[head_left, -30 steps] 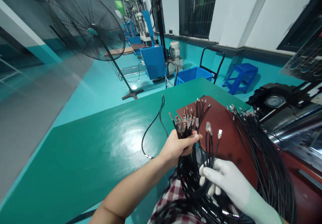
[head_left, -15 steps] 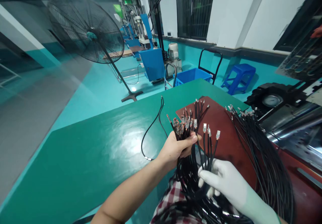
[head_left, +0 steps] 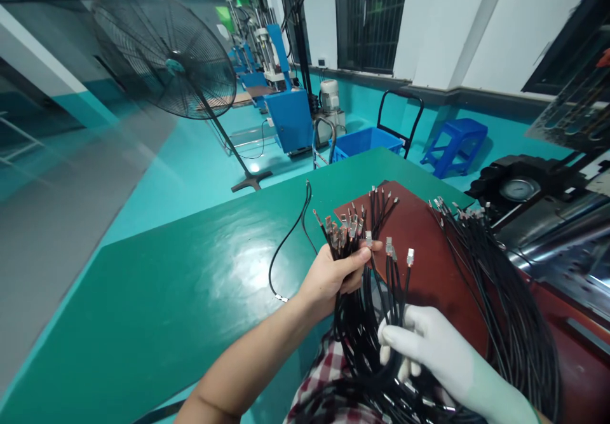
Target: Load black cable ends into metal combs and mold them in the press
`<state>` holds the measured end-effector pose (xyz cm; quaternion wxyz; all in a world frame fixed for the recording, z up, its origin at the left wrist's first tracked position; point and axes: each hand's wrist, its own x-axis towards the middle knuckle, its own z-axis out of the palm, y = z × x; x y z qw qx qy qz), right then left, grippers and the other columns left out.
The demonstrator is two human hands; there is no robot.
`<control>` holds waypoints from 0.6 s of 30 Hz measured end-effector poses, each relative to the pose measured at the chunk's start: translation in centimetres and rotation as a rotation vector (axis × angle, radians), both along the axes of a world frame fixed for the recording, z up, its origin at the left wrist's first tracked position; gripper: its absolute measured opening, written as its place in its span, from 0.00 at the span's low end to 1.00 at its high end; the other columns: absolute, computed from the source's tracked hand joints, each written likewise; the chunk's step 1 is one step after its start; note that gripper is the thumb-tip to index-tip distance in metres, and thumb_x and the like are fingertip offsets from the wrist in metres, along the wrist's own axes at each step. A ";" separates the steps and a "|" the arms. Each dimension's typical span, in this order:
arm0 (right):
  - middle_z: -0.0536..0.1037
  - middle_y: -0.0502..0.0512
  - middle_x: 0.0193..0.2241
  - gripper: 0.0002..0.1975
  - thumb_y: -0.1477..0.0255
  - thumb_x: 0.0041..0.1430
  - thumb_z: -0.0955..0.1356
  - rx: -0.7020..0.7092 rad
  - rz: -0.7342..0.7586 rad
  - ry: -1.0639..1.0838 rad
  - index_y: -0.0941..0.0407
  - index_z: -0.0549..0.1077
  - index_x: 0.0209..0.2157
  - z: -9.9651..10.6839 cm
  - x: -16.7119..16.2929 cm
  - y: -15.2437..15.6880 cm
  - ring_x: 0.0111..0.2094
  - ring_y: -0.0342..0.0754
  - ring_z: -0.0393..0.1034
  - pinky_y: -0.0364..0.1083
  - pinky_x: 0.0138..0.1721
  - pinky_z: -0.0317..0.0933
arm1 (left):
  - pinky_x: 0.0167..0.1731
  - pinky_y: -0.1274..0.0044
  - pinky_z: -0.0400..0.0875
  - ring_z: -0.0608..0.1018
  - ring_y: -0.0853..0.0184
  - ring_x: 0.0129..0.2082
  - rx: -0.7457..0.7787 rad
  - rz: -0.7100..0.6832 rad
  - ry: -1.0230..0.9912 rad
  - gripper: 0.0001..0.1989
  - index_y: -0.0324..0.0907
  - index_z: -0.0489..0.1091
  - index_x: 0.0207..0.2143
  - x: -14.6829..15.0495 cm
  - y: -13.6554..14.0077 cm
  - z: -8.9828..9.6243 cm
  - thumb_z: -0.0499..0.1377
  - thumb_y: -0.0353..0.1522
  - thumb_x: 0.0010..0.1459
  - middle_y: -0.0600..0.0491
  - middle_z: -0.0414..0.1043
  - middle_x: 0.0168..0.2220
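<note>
My bare left hand (head_left: pixel 336 273) is closed around a thick bunch of black cables (head_left: pixel 347 332), their metal terminals (head_left: pixel 350 227) sticking up above the fist. Between its thumb and fingers stands one more cable with a flat terminal (head_left: pixel 368 238). Lower and to the right, my right hand (head_left: pixel 422 341) in a white glove grips a few separate black cables (head_left: pixel 394 290) below their silvery ends. The lengths of both bunches hang in a tangle over my lap, on checked cloth (head_left: pixel 328 363). The right fingertips are partly hidden behind the cables.
One loose cable (head_left: pixel 271 268) lies on the green table (head_left: pixel 166 297). A reddish-brown board (head_left: pixel 443 278) carries a small cable group and, at right, a large bundle (head_left: pixel 515 303). Beyond are a machine with a gauge (head_left: pixel 519 189), a blue crate (head_left: pixel 366 143), a stool (head_left: pixel 457 144) and a fan (head_left: pixel 164 52).
Both hands keep their hold on the cables. The few cables in the right hand have shifted slightly left at their tips, and the left hand's bunch has moved only a little.
</note>
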<state>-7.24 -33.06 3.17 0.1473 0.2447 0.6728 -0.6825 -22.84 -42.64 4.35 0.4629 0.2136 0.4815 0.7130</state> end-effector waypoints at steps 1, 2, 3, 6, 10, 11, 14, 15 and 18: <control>0.79 0.55 0.30 0.12 0.65 0.59 0.64 -0.015 0.011 -0.004 0.61 0.70 0.33 0.1 0.1 0.0 0.20 0.37 0.68 0.36 0.21 0.55 | 0.15 0.81 0.42 0.50 0.80 0.10 -0.001 0.002 0.001 0.20 0.33 0.72 0.41 0.0 0.0 0.0 0.64 0.41 0.54 0.66 0.51 0.10; 0.79 0.55 0.30 0.12 0.65 0.59 0.64 -0.030 0.019 -0.011 0.61 0.70 0.33 0.3 0.2 0.1 0.20 0.36 0.67 0.36 0.21 0.55 | 0.15 0.81 0.42 0.50 0.80 0.10 0.000 0.006 -0.003 0.21 0.32 0.72 0.41 -0.1 -0.1 0.0 0.64 0.42 0.54 0.66 0.52 0.10; 0.79 0.55 0.30 0.12 0.65 0.59 0.64 -0.042 0.024 -0.019 0.61 0.70 0.32 0.4 0.2 0.1 0.20 0.36 0.66 0.36 0.20 0.54 | 0.15 0.80 0.42 0.50 0.80 0.10 0.003 0.009 -0.009 0.22 0.32 0.72 0.41 -0.1 -0.1 0.0 0.63 0.42 0.54 0.66 0.52 0.10; 0.78 0.55 0.30 0.13 0.65 0.59 0.64 -0.044 0.043 -0.026 0.62 0.70 0.31 0.4 0.4 0.1 0.20 0.36 0.66 0.37 0.20 0.54 | 0.15 0.80 0.42 0.51 0.80 0.10 0.016 0.013 -0.026 0.21 0.31 0.73 0.40 -0.1 -0.3 -0.1 0.63 0.42 0.55 0.65 0.54 0.11; 0.78 0.55 0.29 0.13 0.65 0.60 0.64 -0.032 0.069 0.000 0.62 0.71 0.31 -0.3 0.6 0.1 0.20 0.36 0.66 0.36 0.21 0.53 | 0.15 0.79 0.41 0.51 0.81 0.10 0.035 -0.005 -0.051 0.19 0.32 0.73 0.38 -0.1 -0.4 -0.3 0.63 0.41 0.55 0.64 0.56 0.13; 0.78 0.55 0.29 0.13 0.65 0.60 0.64 -0.035 0.067 0.003 0.62 0.71 0.31 -0.4 0.7 0.1 0.20 0.36 0.66 0.36 0.21 0.53 | 0.15 0.79 0.41 0.51 0.81 0.10 0.038 -0.011 -0.057 0.18 0.32 0.72 0.37 -0.2 -0.4 -0.3 0.64 0.40 0.55 0.64 0.56 0.13; 0.79 0.55 0.30 0.13 0.65 0.60 0.64 -0.054 0.065 0.006 0.62 0.71 0.32 -0.4 0.6 0.2 0.20 0.36 0.67 0.36 0.21 0.54 | 0.15 0.80 0.41 0.52 0.81 0.10 0.026 -0.022 -0.075 0.15 0.33 0.71 0.36 -0.3 -0.4 -0.4 0.65 0.38 0.54 0.64 0.57 0.13; 0.79 0.56 0.30 0.13 0.65 0.60 0.64 -0.057 0.066 0.008 0.62 0.71 0.31 -0.3 0.6 0.2 0.21 0.36 0.67 0.35 0.21 0.54 | 0.15 0.80 0.41 0.52 0.81 0.10 0.021 -0.025 -0.079 0.15 0.34 0.71 0.36 -0.3 -0.4 -0.4 0.65 0.37 0.53 0.64 0.57 0.13; 0.79 0.55 0.30 0.13 0.65 0.60 0.64 -0.058 0.069 0.019 0.62 0.70 0.31 -0.1 0.5 0.2 0.20 0.36 0.67 0.35 0.22 0.55 | 0.15 0.80 0.40 0.52 0.82 0.10 0.007 -0.031 -0.088 0.15 0.34 0.70 0.35 -0.3 -0.4 -0.3 0.66 0.36 0.51 0.64 0.58 0.14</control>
